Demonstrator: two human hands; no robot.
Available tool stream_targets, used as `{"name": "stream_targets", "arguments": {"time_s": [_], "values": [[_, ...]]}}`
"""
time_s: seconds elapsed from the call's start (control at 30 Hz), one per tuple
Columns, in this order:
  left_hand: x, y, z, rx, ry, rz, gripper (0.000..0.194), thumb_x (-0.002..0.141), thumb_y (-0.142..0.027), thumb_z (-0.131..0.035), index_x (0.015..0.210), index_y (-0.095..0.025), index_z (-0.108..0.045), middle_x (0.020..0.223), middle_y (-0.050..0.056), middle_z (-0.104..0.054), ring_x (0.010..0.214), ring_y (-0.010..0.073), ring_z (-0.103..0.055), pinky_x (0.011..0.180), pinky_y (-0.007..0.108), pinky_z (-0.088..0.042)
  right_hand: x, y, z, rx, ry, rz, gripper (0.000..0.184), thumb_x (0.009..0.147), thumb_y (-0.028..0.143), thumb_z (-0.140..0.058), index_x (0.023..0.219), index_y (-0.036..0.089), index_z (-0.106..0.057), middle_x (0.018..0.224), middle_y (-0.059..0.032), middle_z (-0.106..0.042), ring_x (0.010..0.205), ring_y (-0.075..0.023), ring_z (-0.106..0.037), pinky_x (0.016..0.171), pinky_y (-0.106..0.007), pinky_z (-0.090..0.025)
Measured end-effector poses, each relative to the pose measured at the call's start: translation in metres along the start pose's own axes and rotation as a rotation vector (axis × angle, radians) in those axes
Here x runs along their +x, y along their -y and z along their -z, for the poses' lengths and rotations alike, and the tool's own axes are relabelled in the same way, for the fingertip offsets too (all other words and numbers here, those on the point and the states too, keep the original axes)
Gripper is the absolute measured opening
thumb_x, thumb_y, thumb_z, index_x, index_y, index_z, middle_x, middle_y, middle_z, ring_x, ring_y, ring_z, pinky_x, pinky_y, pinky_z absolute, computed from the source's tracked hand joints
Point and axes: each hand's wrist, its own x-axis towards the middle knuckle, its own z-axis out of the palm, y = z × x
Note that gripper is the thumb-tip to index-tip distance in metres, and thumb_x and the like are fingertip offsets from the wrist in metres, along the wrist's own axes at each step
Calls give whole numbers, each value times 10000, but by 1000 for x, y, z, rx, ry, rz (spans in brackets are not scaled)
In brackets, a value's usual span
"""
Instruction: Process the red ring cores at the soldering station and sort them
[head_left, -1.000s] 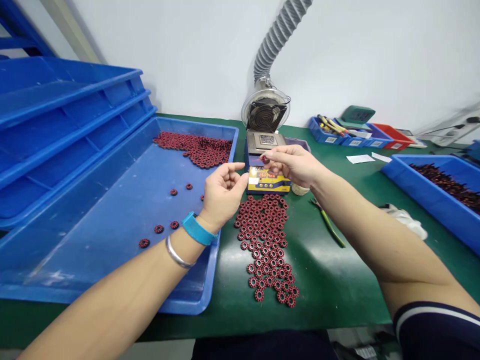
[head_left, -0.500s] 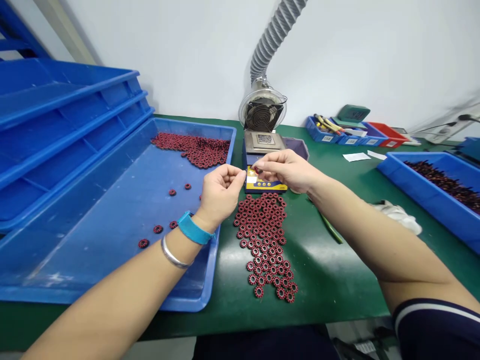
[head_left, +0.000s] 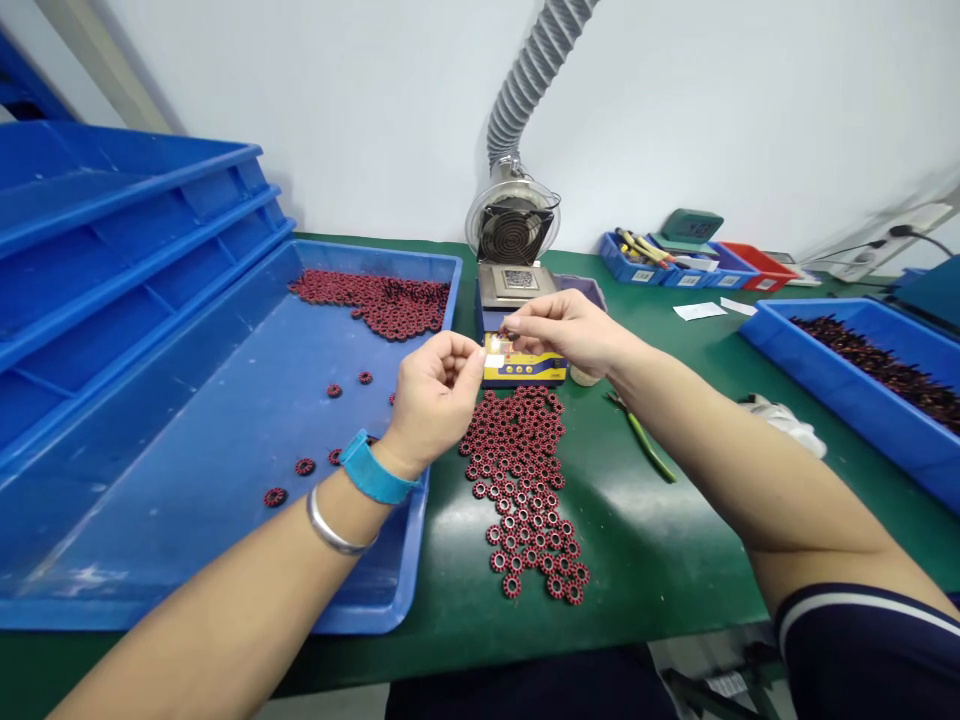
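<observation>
Centrally, you are holding both hands up in front of a small box-shaped machine (head_left: pixel 525 372) with a blue and yellow front, and a little red and black ring (head_left: pixel 507 330) is sitting in the narrow space where they are nearly meeting. Your right hand (head_left: pixel 574 332) is pinching that ring between thumb and forefinger, its other fingers curling loosely beneath, so this is the hand in contact. Your left hand (head_left: pixel 435 395) is pressing thumb and forefinger together just beside the ring; whether a fine wire is running between those fingertips is too small to tell. From the left fingertips, the ring is lying a short way to the right and slightly farther from you, with a slim gap showing between. Being round, it is offering no clear long axis, and it is too blurred for you to judge which way its flat face is turning. Below your hands, many matching rings (head_left: pixel 517 440) are lying on the green table (head_left: pixel 637 590), between the big blue tray (head_left: pixel 409 575) on your left and the green-handled cutters (head_left: pixel 646 447) on your right.
</observation>
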Motion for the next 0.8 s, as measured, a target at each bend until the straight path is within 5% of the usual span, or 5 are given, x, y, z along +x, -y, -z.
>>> {"name": "stream_targets", "arguments": {"time_s": [0.17, 0.3, 0.47, 0.8], "values": [[3, 9, -1, 10, -7, 63, 191, 742, -310, -646, 670, -172, -535, 528, -47, -477, 460, 72, -410, 437, 187, -319, 33, 15, 33, -254, -209, 1, 222, 787, 310, -715, 677, 120, -679, 630, -58, -640, 522, -88, -514, 516, -248, -448], [-2, 17, -4, 115, 317, 142, 206, 738, -329, -654, 670, -156, -566, 500, -50, -460, 448, 73, -396, 436, 191, -311, 74, 26, 62, -588, -334, -21, 171, 792, 254, -677, 765, 86, -692, 662, -85, -644, 649, -158, -585, 595, -300, -508], [-9, 27, -6, 268, 565, 148, 193, 744, -337, -652, 712, -158, -586, 506, -41, -505, 459, 84, -413, 440, 192, -312, 109, 34, 72, -941, -318, -137, 236, 750, 239, -705, 890, 49, -689, 743, -132, -660, 731, -229, -617, 649, -369, -535], [-8, 32, -5, 344, 613, 96, 170, 745, -335, -664, 728, -177, -606, 540, -30, -562, 488, 111, -480, 486, 228, -338, 150, 16, 67, -1220, -225, -181, 344, 748, 253, -717, 969, -4, -655, 838, -162, -650, 946, -321, -637, 788, -403, -517]]}}
